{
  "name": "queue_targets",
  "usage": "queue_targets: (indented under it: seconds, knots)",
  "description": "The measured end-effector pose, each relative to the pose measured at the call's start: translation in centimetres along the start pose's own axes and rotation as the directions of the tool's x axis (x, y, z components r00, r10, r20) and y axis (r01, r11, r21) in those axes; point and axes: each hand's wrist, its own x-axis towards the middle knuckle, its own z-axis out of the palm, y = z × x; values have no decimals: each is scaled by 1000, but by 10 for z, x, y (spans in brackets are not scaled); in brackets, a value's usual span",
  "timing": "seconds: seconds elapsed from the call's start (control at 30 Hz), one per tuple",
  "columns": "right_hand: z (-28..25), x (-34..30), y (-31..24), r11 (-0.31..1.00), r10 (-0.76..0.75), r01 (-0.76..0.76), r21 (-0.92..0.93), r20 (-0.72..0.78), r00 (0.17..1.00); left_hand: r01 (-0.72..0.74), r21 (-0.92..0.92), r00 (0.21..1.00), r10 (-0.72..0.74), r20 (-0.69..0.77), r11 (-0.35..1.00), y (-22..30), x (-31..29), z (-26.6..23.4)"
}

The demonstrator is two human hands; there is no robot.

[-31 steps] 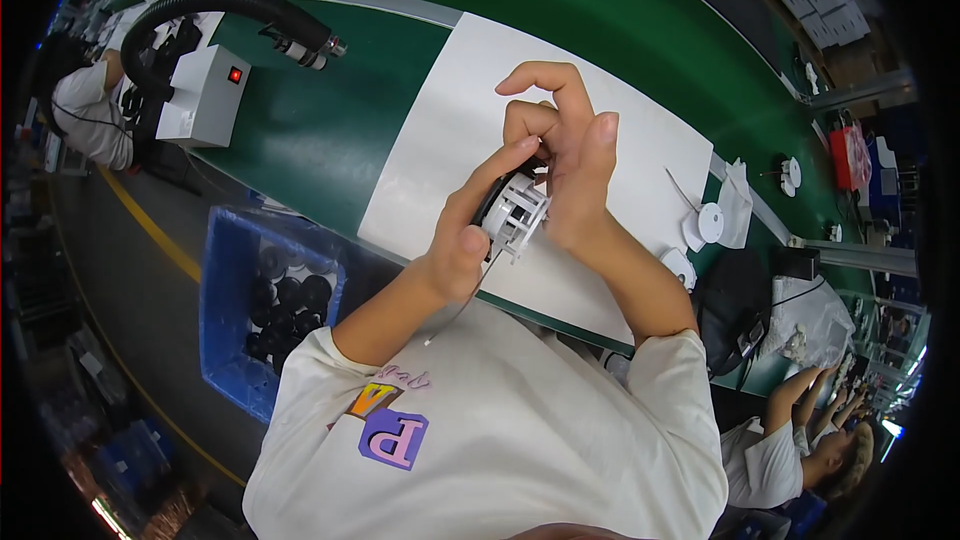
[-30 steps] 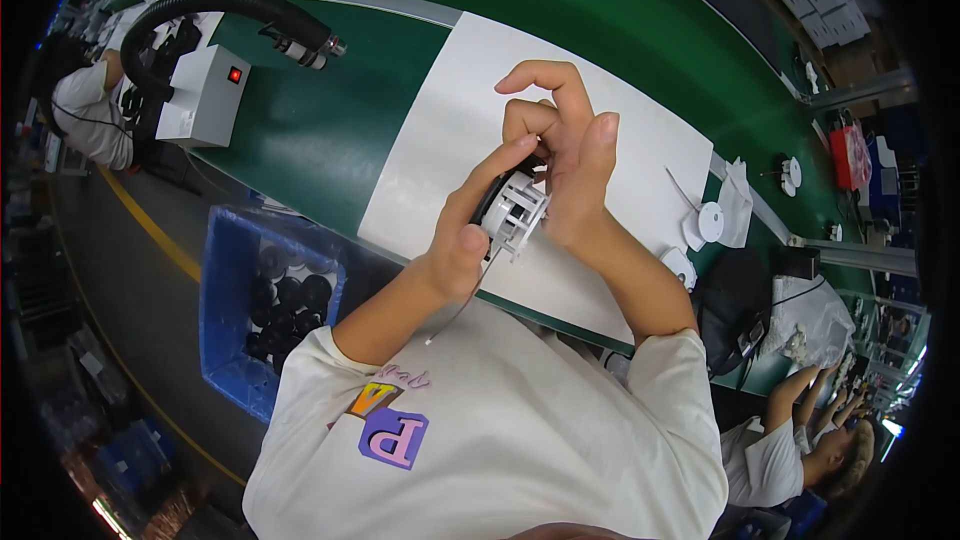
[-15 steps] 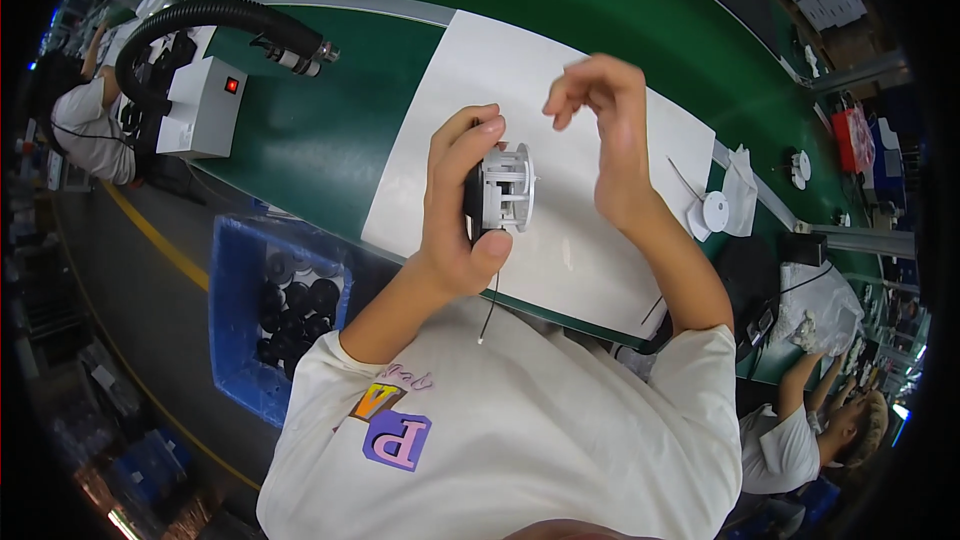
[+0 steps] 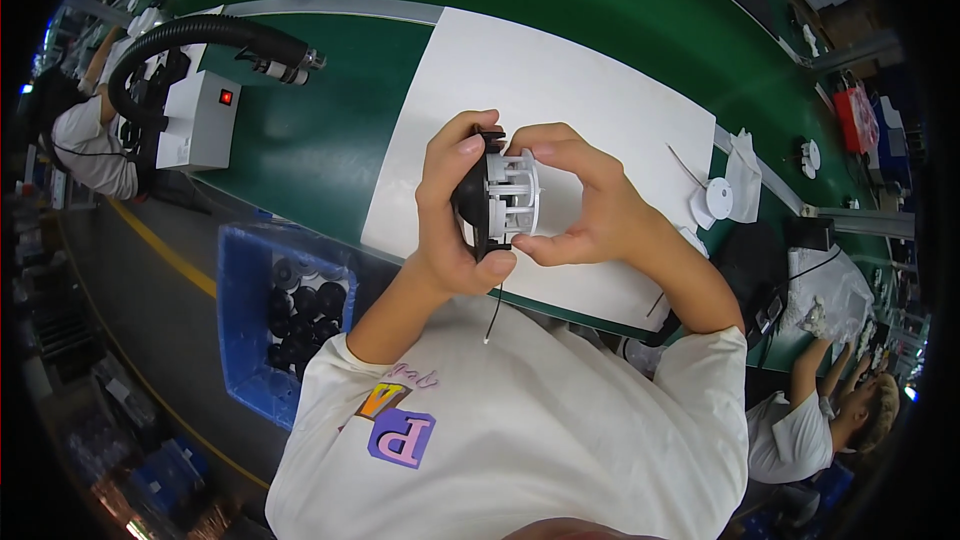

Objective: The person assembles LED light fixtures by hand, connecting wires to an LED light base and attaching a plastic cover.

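- Both hands, left hand and right hand, crowd the near middle of the white mat; its far part lies open.
- Left: white box and black hose block the green belt.
- Right: white discs sit at the mat edge.
- Near left: blue bin below the belt edge.

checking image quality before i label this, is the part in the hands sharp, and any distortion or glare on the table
Head view: the round black and white plastic part held between the left hand and right hand is sharp and evenly lit; the white mat is bright but not blown out; the green table edges bow strongly toward the rim, where corners go black and detail blurs.
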Motion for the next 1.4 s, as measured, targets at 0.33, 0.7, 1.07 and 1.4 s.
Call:
queue_targets:
  seconds: [0.33,0.7,1.07,1.4]
  knots:
    - [-101,0,83,673,439,-436,-597,-153,886,637,197,759,-651,4,745,7,-18,-10]
    - [-303,-67,208,-323,659,-712,-623,-688,303,727,130,666,-738,109,674,23,-49,12]
    - [-154,-158,36,-326,751,-510,-796,-545,372,790,78,603,-793,85,609,-3,-43,-6]
    - [-155,-184,45,-104,686,-662,-742,-535,493,682,95,731,-681,-43,725,-142,120,-21]
